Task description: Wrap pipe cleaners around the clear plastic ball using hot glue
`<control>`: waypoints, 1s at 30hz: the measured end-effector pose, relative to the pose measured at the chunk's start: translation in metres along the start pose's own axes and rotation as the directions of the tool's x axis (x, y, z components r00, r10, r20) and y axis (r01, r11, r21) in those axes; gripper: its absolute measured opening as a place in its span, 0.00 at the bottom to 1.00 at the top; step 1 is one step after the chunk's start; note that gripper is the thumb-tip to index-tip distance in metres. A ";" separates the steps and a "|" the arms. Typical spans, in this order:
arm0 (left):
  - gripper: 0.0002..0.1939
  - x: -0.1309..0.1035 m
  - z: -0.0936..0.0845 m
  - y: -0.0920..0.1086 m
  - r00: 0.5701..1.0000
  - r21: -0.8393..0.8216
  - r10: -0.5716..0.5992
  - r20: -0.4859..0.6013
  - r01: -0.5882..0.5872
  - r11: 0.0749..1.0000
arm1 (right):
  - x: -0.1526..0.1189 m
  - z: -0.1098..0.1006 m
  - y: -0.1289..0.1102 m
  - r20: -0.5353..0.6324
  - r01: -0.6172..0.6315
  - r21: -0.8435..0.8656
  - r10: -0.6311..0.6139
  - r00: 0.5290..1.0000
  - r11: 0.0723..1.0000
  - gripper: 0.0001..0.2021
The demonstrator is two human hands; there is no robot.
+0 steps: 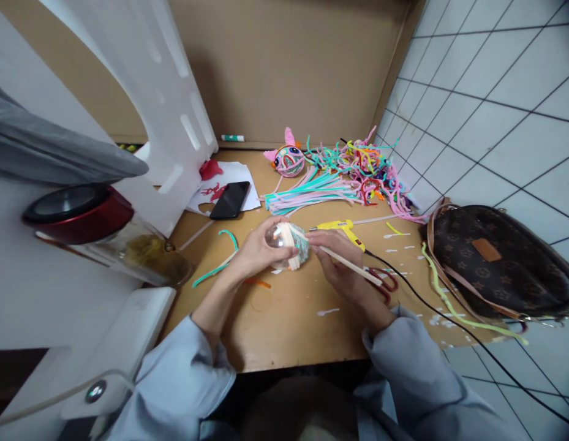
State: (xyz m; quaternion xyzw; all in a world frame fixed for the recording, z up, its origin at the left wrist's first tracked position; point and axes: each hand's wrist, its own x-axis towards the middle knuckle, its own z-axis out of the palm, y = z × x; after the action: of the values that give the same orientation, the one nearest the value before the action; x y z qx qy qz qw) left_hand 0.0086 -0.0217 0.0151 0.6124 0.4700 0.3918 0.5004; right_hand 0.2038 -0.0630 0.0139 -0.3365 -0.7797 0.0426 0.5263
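A person's left hand (259,248) clasps a clear, partly wrapped ball (288,237) over the tabletop (288,324), its grip closed around one side, while the right hand (337,260) pinches a pale strip (355,267) at the ball's other side. A yellow glue gun (342,225) lies just beyond, near pink and turquoise stems (307,195).

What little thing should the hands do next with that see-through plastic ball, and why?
Probably the right hand should press the long, thin, cream-coloured strip onto the clear, round plastic ball: the strip's far end seems to meet the ball, while the rest juts out past that hand. The left hand holds the ball, and other pale strips cover part of it.
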 end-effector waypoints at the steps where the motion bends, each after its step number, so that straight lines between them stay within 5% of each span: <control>1: 0.37 0.000 -0.001 0.000 1.000 0.004 0.001 0.003 -0.001 1.000 | 0.000 0.001 0.001 0.003 0.000 0.003 0.000 1.000 1.000 0.10; 30: 0.37 -0.001 -0.005 0.006 0.999 -0.024 -0.039 0.024 0.040 0.999 | -0.004 0.011 0.006 0.035 0.055 0.056 -0.057 0.998 0.997 0.11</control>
State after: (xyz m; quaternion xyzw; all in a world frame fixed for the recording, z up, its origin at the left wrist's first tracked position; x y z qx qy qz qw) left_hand 0.0052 -0.0216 0.0220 0.6012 0.4715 0.3805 0.5210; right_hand 0.1982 -0.0576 0.0036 -0.2990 -0.7968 0.0554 0.5221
